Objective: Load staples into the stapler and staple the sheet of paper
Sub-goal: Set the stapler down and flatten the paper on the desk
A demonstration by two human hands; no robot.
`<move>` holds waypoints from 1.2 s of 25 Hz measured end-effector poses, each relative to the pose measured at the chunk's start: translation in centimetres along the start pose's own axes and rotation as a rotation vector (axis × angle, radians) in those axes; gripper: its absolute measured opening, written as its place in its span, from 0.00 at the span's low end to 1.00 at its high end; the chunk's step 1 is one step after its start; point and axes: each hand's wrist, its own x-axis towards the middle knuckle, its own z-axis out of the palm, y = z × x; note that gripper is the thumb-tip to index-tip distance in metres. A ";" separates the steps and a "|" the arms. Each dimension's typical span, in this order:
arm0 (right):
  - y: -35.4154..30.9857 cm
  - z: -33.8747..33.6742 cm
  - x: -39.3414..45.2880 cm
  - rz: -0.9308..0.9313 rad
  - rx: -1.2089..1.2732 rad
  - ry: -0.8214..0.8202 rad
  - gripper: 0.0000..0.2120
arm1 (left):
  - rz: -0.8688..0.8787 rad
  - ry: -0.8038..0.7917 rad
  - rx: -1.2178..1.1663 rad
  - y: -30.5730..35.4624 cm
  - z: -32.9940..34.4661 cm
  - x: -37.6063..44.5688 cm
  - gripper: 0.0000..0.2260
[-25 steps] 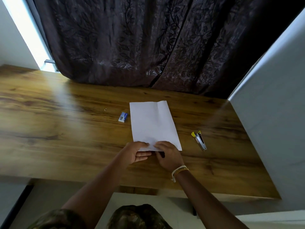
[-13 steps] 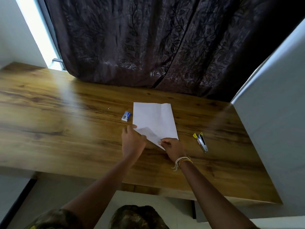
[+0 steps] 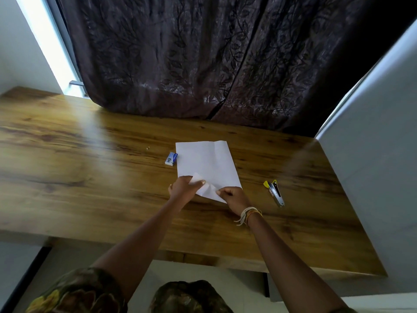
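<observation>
1. A second ago both hands sat together at the near edge of the flat sheet of paper (image 3: 207, 163). Now its near-left corner is folded up and over, leaving a slanted near edge.
2. The left hand (image 3: 184, 188) pinches the turned-over flap, thumb on top. The right hand (image 3: 233, 196) is closed on the sheet's near point at about 5 o'clock, its grip pressed together on the paper.
3. I judge this as preparing a doubled corner to staple; loading has not begun.
4. The stapler (image 3: 275, 193) lies untouched on the tabletop (image 3: 90, 177) at 3 o'clock of the hands, well apart. The staple box (image 3: 171, 158) sits just beside the sheet's left edge at 11 o'clock.
5. Hard to tell: whether the stapler holds staples, whether the box is open, and the right fingertips under the paper.
</observation>
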 end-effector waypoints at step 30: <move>-0.2 -0.8 2.2 0.175 -0.017 0.000 0.14 | -0.111 -0.171 0.045 0.5 -0.1 5.3 0.36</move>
